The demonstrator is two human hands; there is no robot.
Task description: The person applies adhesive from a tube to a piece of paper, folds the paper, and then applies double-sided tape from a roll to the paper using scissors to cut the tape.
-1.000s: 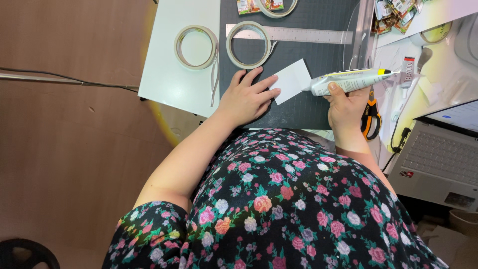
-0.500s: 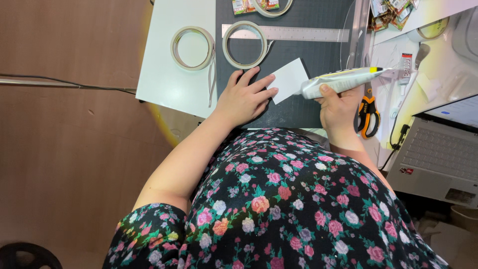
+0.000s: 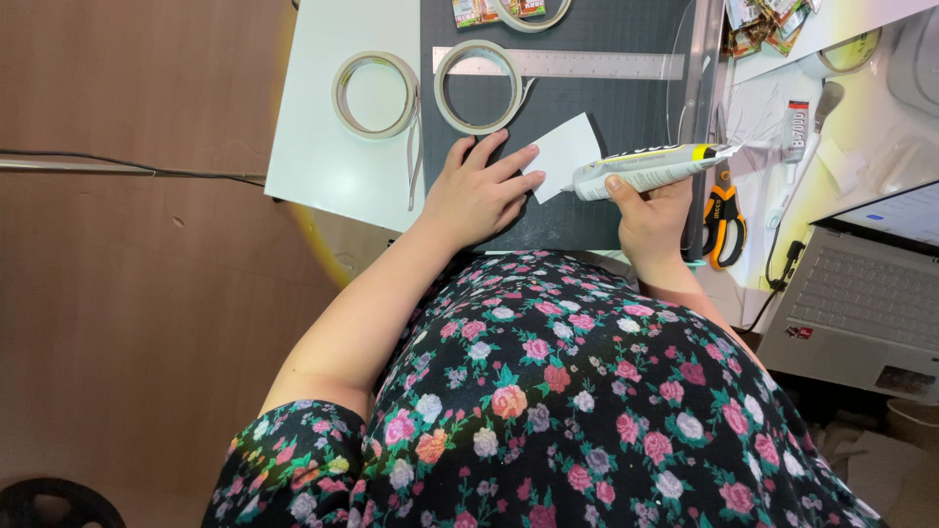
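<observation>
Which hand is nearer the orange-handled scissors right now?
Right. The right hand, gripping the white glue tube, sits just beside the orange-handled scissors at the mat's edge. The left hand presses the small white paper card, farther away.

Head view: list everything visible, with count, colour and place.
cutting mat: one, dark grey, on the table
table: one, pale, upper middle
tape rolls: two full in view, off-white, upper left of the mat; a third cut off at the top edge
ruler: one, clear, across the mat
paper piece: one, white, between the hands
glue tube: one, white and yellow
scissors: one, orange-black, right of the mat
laptop: one, silver, right edge
left hand: flat on the mat, touching the paper
right hand: holding the tube
</observation>
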